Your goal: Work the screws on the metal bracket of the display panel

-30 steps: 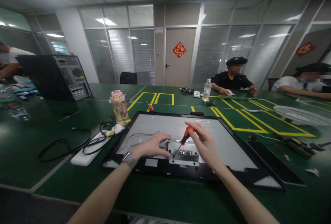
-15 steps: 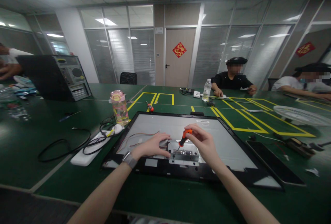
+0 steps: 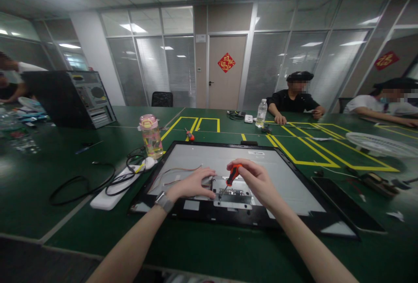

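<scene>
A flat display panel point(image 3: 202, 156) with a grey metal back and black frame lies before me, and a silver metal bracket point(image 3: 232, 207) sits on its near half. My right hand point(image 3: 256, 178) pinches the orange-and-black handle of a screwdriver point(image 3: 233, 175). The screwdriver tilts, its shaft pointing down and left to the bracket's left part; whether the tip sits in a screw is too small to tell. At the bracket's left edge rests my left hand point(image 3: 192, 183), thumb and fingers apart. Thin wires point(image 3: 176, 170) run over the panel left of the bracket.
A white power strip point(image 3: 109, 198) with black cables and a pink-lidded bottle point(image 3: 150, 137) stand to the left. Behind the panel lies another red-handled screwdriver point(image 3: 190, 135). A dark flat slab point(image 3: 348, 204) lies right. A computer case point(image 3: 68, 98) stands far left; other people sit around the table.
The screwdriver handle and my right hand have shifted very slightly left and down. My left hand keeps its place. The co-worker's hand across the table has moved a little.
</scene>
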